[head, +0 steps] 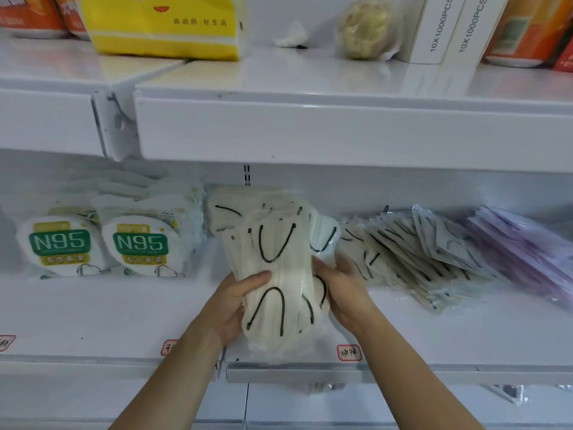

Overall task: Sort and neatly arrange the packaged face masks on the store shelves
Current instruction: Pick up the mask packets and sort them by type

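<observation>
We hold a stack of cream masks (276, 274) upright over the middle shelf (108, 318), left hand (238, 302) and right hand (341, 287) clasping its sides. We judge we are squaring it. Next, seat it between the N95 packs (139, 243) at nine o'clock and the slumped packets (412, 256) at three.

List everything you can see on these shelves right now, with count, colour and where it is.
N95 packs: two at the front, white and green, lower shelf left.
Held masks: one bundle, cream with black loops, lower shelf centre.
Leaning masks: one row, cream with black loops, right of centre.
Purple masks: one pile, lower shelf far right.
Yellow pack: one, upper shelf left.
White boxes: two, upper shelf right.
Labels: three, red-edged, lower shelf lip.
Hands: left and right grip the bundle.
</observation>
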`<state>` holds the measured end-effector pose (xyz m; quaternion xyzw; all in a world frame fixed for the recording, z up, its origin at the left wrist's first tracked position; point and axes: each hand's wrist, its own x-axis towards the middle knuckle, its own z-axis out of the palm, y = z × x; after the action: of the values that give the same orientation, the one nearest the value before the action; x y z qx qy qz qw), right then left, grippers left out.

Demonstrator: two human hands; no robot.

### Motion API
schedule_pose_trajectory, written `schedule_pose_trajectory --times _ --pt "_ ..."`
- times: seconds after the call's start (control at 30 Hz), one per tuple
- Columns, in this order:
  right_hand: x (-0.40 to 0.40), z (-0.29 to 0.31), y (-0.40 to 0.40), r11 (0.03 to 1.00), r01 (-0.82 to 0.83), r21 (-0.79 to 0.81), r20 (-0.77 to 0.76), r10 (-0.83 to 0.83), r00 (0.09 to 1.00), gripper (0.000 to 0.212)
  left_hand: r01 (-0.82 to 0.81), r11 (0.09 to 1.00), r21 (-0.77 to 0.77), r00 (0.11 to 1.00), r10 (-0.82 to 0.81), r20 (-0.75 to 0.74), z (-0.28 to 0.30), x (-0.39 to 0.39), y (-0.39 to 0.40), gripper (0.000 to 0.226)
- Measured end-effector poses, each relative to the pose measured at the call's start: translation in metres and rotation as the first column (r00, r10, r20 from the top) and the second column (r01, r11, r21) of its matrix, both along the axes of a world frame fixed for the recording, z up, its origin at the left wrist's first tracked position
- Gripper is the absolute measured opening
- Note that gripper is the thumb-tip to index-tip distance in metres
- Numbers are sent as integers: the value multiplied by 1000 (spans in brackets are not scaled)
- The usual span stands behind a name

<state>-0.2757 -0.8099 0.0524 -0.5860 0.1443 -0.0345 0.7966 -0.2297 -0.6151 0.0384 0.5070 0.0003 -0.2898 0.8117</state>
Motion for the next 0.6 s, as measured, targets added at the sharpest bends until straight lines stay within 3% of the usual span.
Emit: schedule_pose_trajectory --times 0.07,0.13,0.2,0.3,0.33,0.4,0.47,0.53,0.6 --pt "5 -1 -6 970 99 -221 39 -93 995 24 -21 1000 -4 1000 21 11 -3 -4 -5 46" --pt "10 1 -15 872 286 -398 107 -265 958 19 -78 997 16 997 77 11 -6 -5 -9 46" --pt "10 3 -26 806 425 -411 197 -377 905 13 -137 990 11 991 137 -2 -8 -6 -10 49" --pt "6 11 -49 777 563 -283 253 -505 825 11 -215 977 2 976 215 -23 -9 -2 -6 47" --pt "5 16 -58 817 547 -180 236 -504 831 13 -244 970 16 969 244 -25 -9 -2 -4 45" --pt "4 32 -69 928 357 110 185 -372 910 22 -293 953 77 956 293 11 -8 1 -2 45" --pt "4 40 -61 967 166 194 167 -199 966 19 -322 939 123 947 316 62 -5 4 -7 46" --pt "6 32 -34 986 158 -54 167 -147 975 11 -320 932 168 946 307 99 2 2 -17 44" --pt "7 15 -4 916 202 -348 157 -156 975 15 -263 948 179 965 254 71 8 -2 -31 42"
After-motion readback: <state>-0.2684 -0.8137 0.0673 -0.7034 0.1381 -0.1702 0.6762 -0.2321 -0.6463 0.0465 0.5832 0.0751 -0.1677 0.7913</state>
